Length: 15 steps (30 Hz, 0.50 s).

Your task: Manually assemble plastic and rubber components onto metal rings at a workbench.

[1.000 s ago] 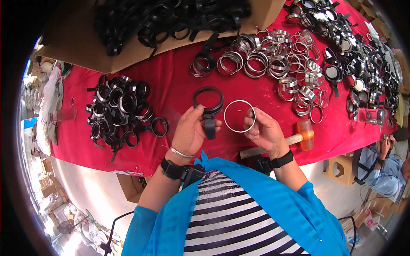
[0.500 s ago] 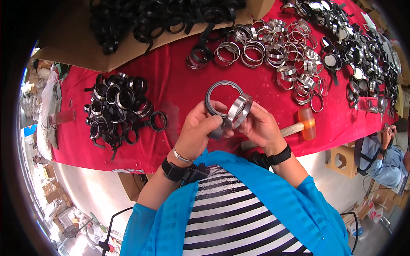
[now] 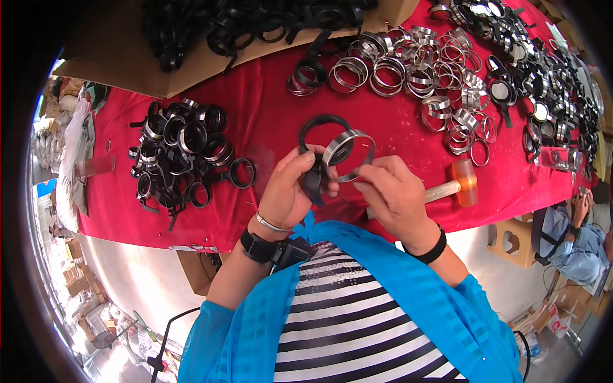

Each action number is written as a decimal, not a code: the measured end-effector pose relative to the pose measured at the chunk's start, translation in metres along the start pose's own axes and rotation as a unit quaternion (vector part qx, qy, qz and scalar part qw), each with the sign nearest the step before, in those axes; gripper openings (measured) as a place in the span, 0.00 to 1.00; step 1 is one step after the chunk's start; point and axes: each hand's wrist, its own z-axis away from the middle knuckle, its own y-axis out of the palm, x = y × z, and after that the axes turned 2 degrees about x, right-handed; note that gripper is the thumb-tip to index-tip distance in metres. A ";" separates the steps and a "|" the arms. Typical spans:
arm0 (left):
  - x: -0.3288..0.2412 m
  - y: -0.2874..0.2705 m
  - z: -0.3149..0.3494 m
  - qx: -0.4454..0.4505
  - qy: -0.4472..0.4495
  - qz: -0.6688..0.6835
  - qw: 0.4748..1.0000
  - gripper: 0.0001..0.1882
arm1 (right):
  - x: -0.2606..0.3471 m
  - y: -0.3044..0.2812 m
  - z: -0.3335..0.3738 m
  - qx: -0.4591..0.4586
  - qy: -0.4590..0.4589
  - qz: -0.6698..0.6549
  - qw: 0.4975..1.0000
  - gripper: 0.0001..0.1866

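Head view, worktop with red cloth. Item: black ring (image 3: 304,135), one, with a flat tab (image 3: 311,185) running from it down toward the wearer; held in the left hand (image 3: 287,191), fingers closed about its lower part and tab. Item: steel ring (image 3: 336,145), one, plain band, tilted, pinched at its lower right rim by the fingers of the right hand (image 3: 393,198). Position: both rings raised over the red surface (image 3: 268,86), between the hands; steel ring overlaps the black ring's right side, lying to the right of the left fingers and up-left of the right fingertips; openings not lined up; contact between the two cannot be told. Round in form, so no long axis save the tab's. Also listed: mallet (image 3: 465,183), amber head, wooden handle, just beyond the right hand; loose steel rings (image 3: 440,89), upper right; heap of black rings with steel bands (image 3: 185,153), left; cardboard box (image 3: 191,76) of black parts, far side.
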 end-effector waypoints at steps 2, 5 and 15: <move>0.003 -0.003 -0.001 0.014 -0.018 -0.003 1.000 0.14 | -0.004 0.003 0.000 0.036 -0.043 0.075 0.996 0.09; 0.000 0.004 0.001 0.010 -0.036 -0.036 0.999 0.15 | -0.004 -0.005 0.004 0.054 -0.048 0.098 0.993 0.09; 0.010 0.005 0.000 0.027 -0.015 -0.261 0.965 0.14 | -0.005 0.002 -0.008 -0.002 -0.023 -0.028 0.999 0.11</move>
